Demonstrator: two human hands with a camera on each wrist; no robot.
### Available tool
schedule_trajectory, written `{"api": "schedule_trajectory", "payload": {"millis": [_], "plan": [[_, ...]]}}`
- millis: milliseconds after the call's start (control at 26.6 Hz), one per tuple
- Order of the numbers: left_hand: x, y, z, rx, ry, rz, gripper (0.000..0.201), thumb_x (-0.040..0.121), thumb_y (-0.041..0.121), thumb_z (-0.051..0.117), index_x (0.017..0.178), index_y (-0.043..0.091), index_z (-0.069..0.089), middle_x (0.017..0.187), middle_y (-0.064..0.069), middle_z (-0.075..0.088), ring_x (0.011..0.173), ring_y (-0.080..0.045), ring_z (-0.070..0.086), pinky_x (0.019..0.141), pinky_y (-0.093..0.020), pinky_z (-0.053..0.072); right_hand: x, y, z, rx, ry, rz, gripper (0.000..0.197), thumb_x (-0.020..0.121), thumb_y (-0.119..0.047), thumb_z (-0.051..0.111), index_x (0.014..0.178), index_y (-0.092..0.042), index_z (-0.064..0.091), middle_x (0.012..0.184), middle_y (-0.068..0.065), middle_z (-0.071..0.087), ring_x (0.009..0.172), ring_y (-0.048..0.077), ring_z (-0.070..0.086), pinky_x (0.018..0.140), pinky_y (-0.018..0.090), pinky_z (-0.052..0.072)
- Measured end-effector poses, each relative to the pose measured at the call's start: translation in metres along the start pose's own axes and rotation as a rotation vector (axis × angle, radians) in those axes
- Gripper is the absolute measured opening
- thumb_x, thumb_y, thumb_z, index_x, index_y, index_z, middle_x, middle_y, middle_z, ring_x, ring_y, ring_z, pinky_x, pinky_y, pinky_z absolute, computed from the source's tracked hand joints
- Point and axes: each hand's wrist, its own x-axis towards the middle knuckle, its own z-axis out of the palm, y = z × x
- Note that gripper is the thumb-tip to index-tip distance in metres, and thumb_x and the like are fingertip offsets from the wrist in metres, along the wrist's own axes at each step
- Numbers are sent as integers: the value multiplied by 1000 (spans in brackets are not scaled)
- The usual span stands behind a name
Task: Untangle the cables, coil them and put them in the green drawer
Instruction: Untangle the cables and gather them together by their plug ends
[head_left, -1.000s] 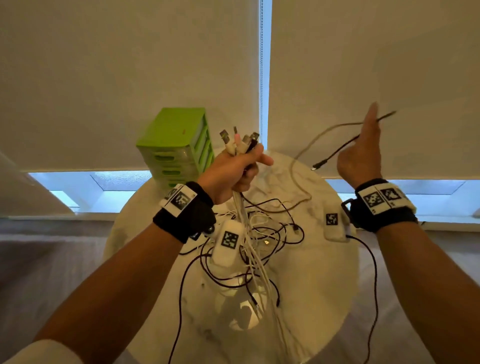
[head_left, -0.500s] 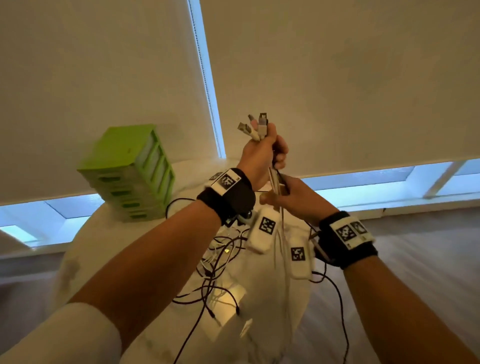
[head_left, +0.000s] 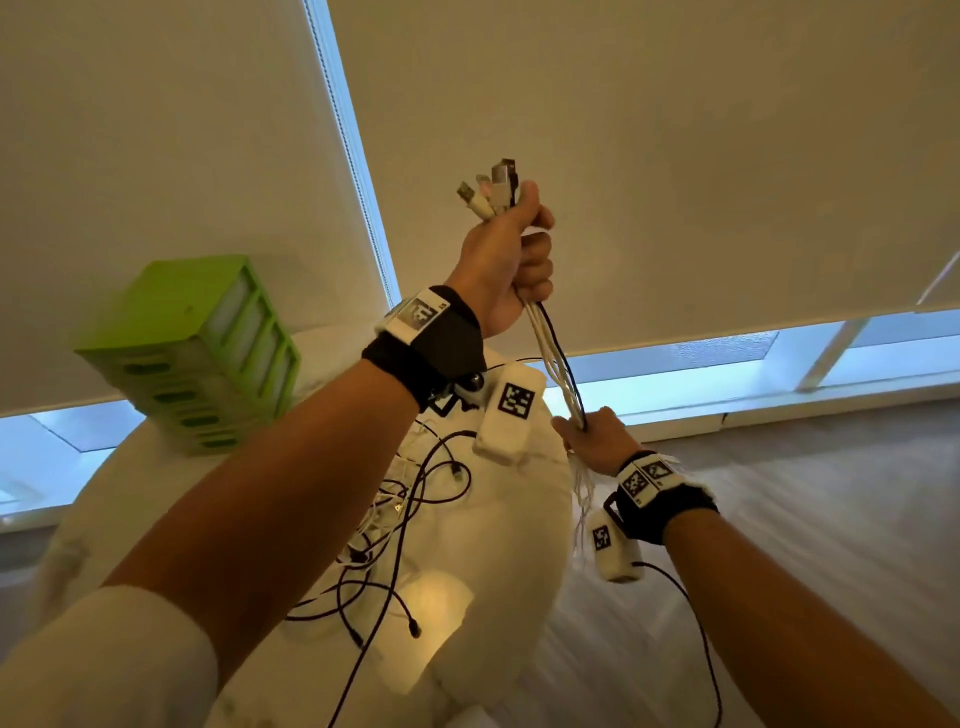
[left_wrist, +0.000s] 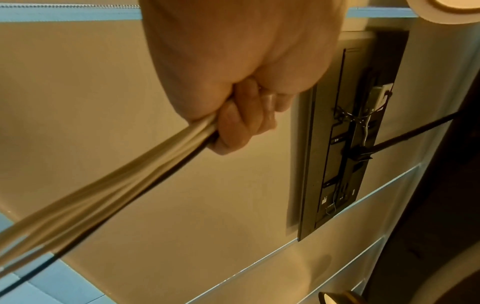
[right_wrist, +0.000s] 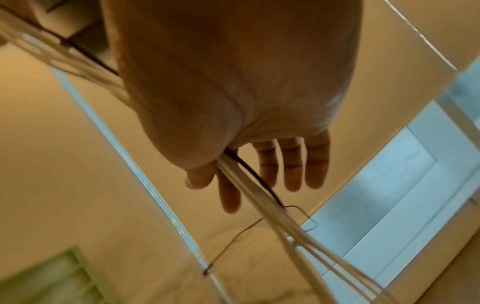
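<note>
My left hand (head_left: 524, 249) is raised high and grips a bundle of white cables and one black cable (head_left: 558, 364), with the USB plugs (head_left: 493, 192) sticking out above the fist. In the left wrist view the fingers (left_wrist: 241, 123) curl round the bundle (left_wrist: 116, 185). Lower down, my right hand (head_left: 584, 431) pinches the same bundle (right_wrist: 272, 209) between thumb (right_wrist: 197, 179) and index finger; its other fingers are straight. More tangled black and white cables (head_left: 415, 493) lie on the table. The green drawer unit (head_left: 197, 353) stands at the table's back left.
The round white marble table (head_left: 509, 545) ends just left of my right hand, with wooden floor (head_left: 779, 519) beyond. White tagged camera modules (head_left: 511, 410) hang from both wrists. Roller blinds and a low window fill the background.
My left hand has lifted the bundle higher. My right hand, which held a black cable end up a second ago, took the bundle under the left hand and slid down along it.
</note>
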Motion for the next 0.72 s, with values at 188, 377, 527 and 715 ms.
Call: {"api": "schedule_trajectory", "payload": {"millis": [188,377,527,715], "plan": [[-3,2,-2,175,-63,-21,39,99,42,45,73,14,52,52,7,16,41,-8,12,40,-20,17,-3,20,-14,-80,-229,162,45,96,-48,41,76,-14,63,77,2,58,66,17,54,74,31,45],[-2,-3,-30,378,-19,-92,43,99,46,44,70,14,52,51,6,14,43,-10,9,45,-22,9,-7,37,-13,-135,-457,100,22,85,-41,64,82,-19,68,78,2,68,67,14,63,75,30,53],[-6,-2,-60,433,56,-139,43,99,45,44,72,13,52,51,6,16,40,-8,11,45,-22,9,1,38,1,43,-597,73,46,89,-12,61,132,-26,48,82,4,69,67,13,67,64,26,56],[-13,-9,-90,305,264,-92,49,99,45,43,61,15,40,48,6,26,39,-8,15,41,-19,14,68,28,14,134,-233,41,31,88,-16,56,118,-12,61,85,3,58,70,18,56,53,21,42]]}}
